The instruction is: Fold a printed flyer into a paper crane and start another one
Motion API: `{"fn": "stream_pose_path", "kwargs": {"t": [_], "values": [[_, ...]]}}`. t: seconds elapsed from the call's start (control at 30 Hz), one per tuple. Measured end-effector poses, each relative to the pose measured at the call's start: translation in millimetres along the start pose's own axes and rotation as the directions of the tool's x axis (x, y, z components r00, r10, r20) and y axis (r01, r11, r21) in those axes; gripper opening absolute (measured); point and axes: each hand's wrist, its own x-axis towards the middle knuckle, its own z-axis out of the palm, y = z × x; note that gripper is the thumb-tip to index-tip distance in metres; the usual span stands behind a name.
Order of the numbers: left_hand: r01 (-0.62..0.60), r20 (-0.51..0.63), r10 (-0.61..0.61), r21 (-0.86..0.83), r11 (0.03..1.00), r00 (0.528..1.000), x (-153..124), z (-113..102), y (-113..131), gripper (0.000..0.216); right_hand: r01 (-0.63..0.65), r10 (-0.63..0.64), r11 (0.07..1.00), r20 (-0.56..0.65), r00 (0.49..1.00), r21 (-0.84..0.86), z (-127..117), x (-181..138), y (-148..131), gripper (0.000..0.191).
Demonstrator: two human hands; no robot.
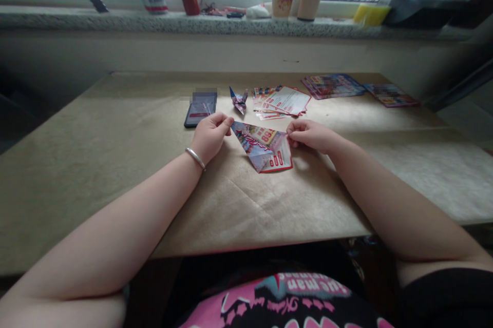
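A partly folded flyer [259, 147], colourful print on one face and white with red marks on the other, is held just over the table between my two hands. My left hand [212, 133], with a silver bangle at the wrist, pinches its pointed left corner. At the opposite edge, my right hand [308, 135] pinches the flyer near its upper right corner. Beyond the flyer stands a folded paper crane [239, 100]. A phone [201, 109] lies just behind my left hand.
Fanned flyers [287, 100] lie behind my right hand. Farther right are a stack of printed flyers [333, 85] and another small pile [391, 95]. The brown table [246, 210] ends close to my body. Cups, bottles and a yellow sponge [372, 14] line the windowsill [231, 24].
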Motion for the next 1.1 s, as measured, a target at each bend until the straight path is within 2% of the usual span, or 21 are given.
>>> {"fn": "stream_pose_path", "kwargs": {"t": [0.1,0.17,0.23,0.4,0.63,0.77,0.87,0.97,1.03,1.1], "values": [[0.019,0.0,-0.019,0.01,1.0,1.0,3,-1,-4,0.031,0.007,-0.006,1.0,-0.076,0.997,0.013,2,2,2,0.012],[0.027,0.015,-0.027,-0.009,1.0,1.0,3,0,-3,0.032,0.039,-0.036,0.999,-0.164,0.986,0.016,5,5,5,0.009],[0.031,0.034,-0.03,-0.041,0.999,0.999,2,2,0,0.033,0.09,-0.086,0.996,-0.196,0.977,0.011,8,7,8,0.005],[0.045,0.099,-0.039,-0.063,0.997,0.994,-2,5,9,0.032,0.126,-0.131,0.99,-0.085,0.988,-0.062,12,7,12,0.018],[0.019,0.037,-0.022,0.094,0.995,0.999,-1,3,7,0.043,0.089,-0.098,0.991,-0.084,0.992,-0.104,11,7,13,0.022],[0.068,0.049,-0.072,0.076,0.995,0.996,0,4,4,0.045,0.079,-0.084,0.992,-0.054,0.995,-0.096,10,8,16,0.019],[-0.011,0.056,0.008,0.042,0.999,0.998,0,6,-1,0.043,0.082,-0.089,0.993,-0.076,0.993,-0.09,9,9,16,0.021],[-0.084,0.012,0.084,0.008,0.996,0.996,1,8,-5,0.029,0.081,-0.099,0.989,-0.145,0.984,-0.125,9,8,16,0.019],[-0.155,-0.026,0.159,0.1,0.983,0.987,-1,8,-5,0.03,0.074,-0.105,0.984,-0.196,0.975,-0.162,10,7,15,0.015],[-0.249,0.019,0.251,0.227,0.942,0.968,-3,9,-2,0.031,0.079,-0.128,0.973,-0.221,0.967,-0.216,12,5,13,0.019]]}}
